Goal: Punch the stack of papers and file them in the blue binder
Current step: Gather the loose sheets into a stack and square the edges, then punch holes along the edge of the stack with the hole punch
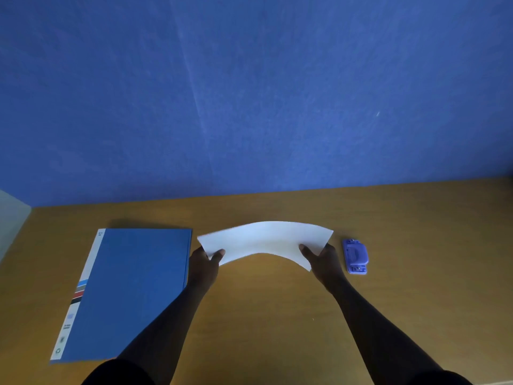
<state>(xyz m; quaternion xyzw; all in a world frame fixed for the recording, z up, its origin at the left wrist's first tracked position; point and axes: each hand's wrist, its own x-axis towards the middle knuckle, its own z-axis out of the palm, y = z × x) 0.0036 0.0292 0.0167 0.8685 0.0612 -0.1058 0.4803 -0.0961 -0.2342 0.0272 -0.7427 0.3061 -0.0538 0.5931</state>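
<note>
Both hands on the stack of papers — held up off the table, bowed upward in the middle. Left hand grips the left short edge, thumb on top and fingers underneath, clamped on the sheets. Right hand does the same on the right edge, thumb on top near the front corner, clamped on the paper. The stack sits mid-table between the other two items.

Blue binder lies flat and closed on the table to the left, white spine strip with coloured bands on its left side; the left forearm crosses over its near right corner. Hole punch — small, blue-purple — sits on the table just to the right of the right hand, not touching it. Blue wall behind the table.
</note>
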